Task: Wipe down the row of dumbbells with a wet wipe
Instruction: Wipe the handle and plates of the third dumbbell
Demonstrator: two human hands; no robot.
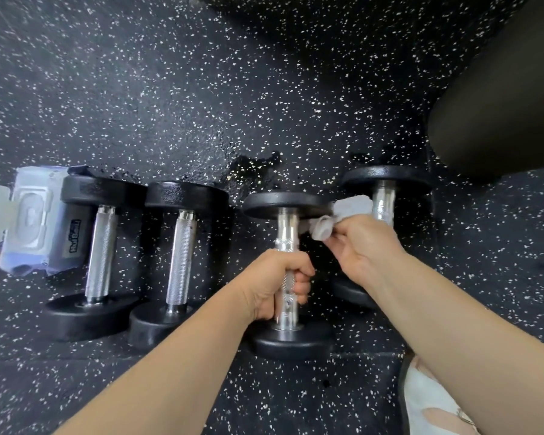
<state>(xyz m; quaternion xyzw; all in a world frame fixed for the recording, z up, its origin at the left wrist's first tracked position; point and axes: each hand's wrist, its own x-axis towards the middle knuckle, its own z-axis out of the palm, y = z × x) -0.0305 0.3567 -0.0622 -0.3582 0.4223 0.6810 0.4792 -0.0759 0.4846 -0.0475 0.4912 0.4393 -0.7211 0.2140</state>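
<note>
Several black dumbbells with chrome handles lie in a row on the speckled rubber floor. My left hand (277, 284) grips the handle of the third dumbbell (288, 204), counted from the left. My right hand (363, 246) pinches a crumpled white wet wipe (339, 219) against the right edge of that dumbbell's far head. The fourth dumbbell (385, 180) lies just right of it, partly hidden behind my right hand and forearm. Two more dumbbells, one at the far left (102, 249) and a second (182, 255), lie untouched on the left.
A pack of wet wipes (35, 221) lies at the far left, against the first dumbbell. A dark wet patch (252, 166) marks the floor behind the row. A large black rounded object (500, 108) fills the upper right. Light patterned fabric (427, 400) shows at the bottom right.
</note>
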